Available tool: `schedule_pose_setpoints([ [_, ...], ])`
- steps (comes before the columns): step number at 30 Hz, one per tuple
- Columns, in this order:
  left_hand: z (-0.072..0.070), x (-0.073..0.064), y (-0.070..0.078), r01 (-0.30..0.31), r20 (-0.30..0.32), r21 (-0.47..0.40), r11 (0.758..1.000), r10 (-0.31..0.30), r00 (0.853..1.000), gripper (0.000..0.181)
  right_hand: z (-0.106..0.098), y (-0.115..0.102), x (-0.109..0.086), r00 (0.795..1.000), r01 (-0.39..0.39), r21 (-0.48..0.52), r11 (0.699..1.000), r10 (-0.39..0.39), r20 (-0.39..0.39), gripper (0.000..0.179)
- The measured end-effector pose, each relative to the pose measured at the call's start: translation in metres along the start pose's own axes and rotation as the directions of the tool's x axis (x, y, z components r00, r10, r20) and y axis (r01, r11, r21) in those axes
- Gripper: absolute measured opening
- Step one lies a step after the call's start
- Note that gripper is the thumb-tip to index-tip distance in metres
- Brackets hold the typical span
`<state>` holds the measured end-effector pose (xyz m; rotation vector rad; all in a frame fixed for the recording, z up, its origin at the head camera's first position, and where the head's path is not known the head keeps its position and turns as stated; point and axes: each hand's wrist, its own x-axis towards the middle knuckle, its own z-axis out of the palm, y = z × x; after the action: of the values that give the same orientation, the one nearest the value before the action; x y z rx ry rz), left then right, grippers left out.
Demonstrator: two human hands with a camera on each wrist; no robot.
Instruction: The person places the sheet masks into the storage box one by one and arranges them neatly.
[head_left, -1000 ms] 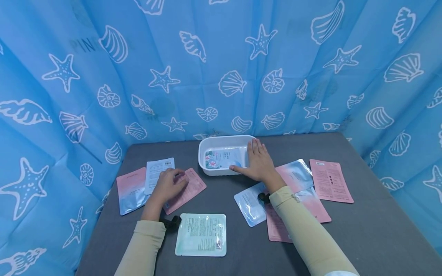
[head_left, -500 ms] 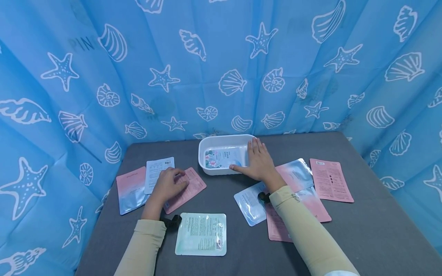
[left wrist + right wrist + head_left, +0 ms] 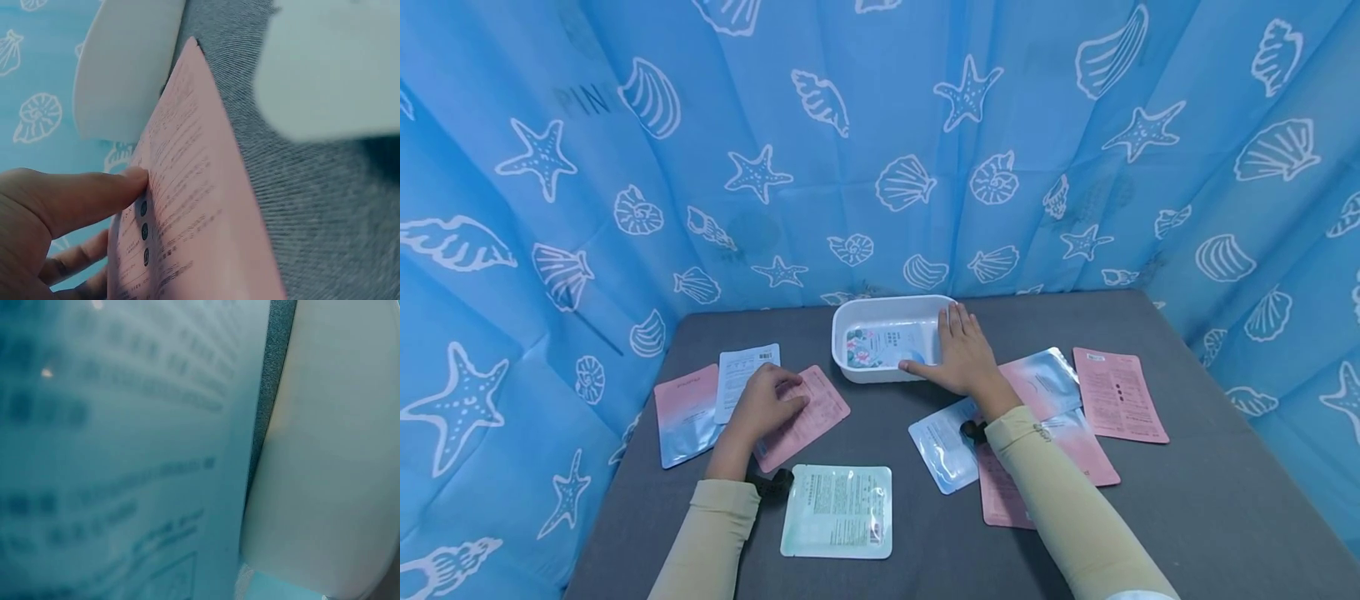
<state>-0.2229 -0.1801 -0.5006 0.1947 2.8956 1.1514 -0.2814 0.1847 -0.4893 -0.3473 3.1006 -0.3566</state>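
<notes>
My left hand [image 3: 767, 404] pinches a pink sheet mask packet [image 3: 816, 408] at the left of the table. In the left wrist view the thumb [image 3: 87, 200] presses its printed face, fingers are behind it, and the packet stands tilted. My right hand [image 3: 962, 354] rests with straight, spread fingers across the right end of a white plastic tray [image 3: 841, 367], thumb at the front rim. Inside the tray lies a floral mask packet [image 3: 880, 346], partly hidden by that hand. A blurred pale packet [image 3: 125, 444] fills much of the right wrist view, beside the tray's white wall [image 3: 325, 444].
A pink-blue packet [image 3: 687, 417] and a white-blue one [image 3: 741, 375] lie left of my left hand. A pale green packet [image 3: 837, 512] is in front. Several pink and silver-blue packets, including a pink one [image 3: 1120, 396], lie at the right. A shell-patterned curtain [image 3: 880, 150] hangs behind.
The pink packet's near corner has shifted slightly toward me and to the left in the left hand's pinch. The right hand and the tray have stayed in place.
</notes>
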Motion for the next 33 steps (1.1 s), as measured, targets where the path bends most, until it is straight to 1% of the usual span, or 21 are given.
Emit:
schedule_pose_setpoints([
  [5, -0.005, -0.002, 0.0, -0.004, -0.003, -0.038, 0.999, 0.003, 1.0, 0.036, 0.0, 0.0, -0.001, 1.0, 0.0, 0.0, 1.0, 0.0, 0.003, 0.133],
  [9, -0.007, -0.003, -0.002, 0.017, 0.0, -0.056, 0.998, -0.017, 1.0, 0.032, 0.002, 0.001, 0.0, 1.0, 0.0, -0.003, 1.0, 0.0, -0.004, 0.133],
  [12, -0.009, -0.004, -0.003, 0.021, 0.004, -0.064, 0.998, -0.021, 1.0, 0.028, 0.002, 0.002, -0.001, 1.0, -0.002, 0.001, 1.0, 0.002, -0.002, 0.133],
  [17, -0.012, -0.007, -0.004, 0.011, 0.001, -0.087, 0.996, -0.011, 1.0, 0.026, 0.001, 0.002, -0.001, 1.0, 0.001, 0.006, 1.0, -0.001, -0.005, 0.136],
  [21, -0.017, -0.01, -0.003, 0.006, 0.01, -0.101, 0.995, -0.005, 1.0, 0.026, 0.001, 0.001, -0.001, 1.0, 0.003, 0.004, 1.0, -0.003, -0.011, 0.136],
  [24, -0.023, -0.014, 0.001, 0.004, 0.033, -0.11, 0.994, 0.0, 0.999, 0.026, 0.0, 0.001, -0.001, 1.0, 0.003, 0.008, 1.0, -0.003, -0.005, 0.135],
  [28, -0.033, -0.021, 0.008, -0.017, 0.057, -0.112, 0.994, 0.024, 0.998, 0.026, 0.001, 0.001, -0.001, 1.0, -0.002, 0.008, 1.0, 0.002, 0.009, 0.134],
  [33, -0.043, -0.026, 0.016, -0.057, 0.047, -0.124, 0.991, 0.063, 0.997, 0.024, 0.001, 0.001, -0.001, 1.0, -0.001, 0.009, 1.0, 0.001, 0.001, 0.133],
])
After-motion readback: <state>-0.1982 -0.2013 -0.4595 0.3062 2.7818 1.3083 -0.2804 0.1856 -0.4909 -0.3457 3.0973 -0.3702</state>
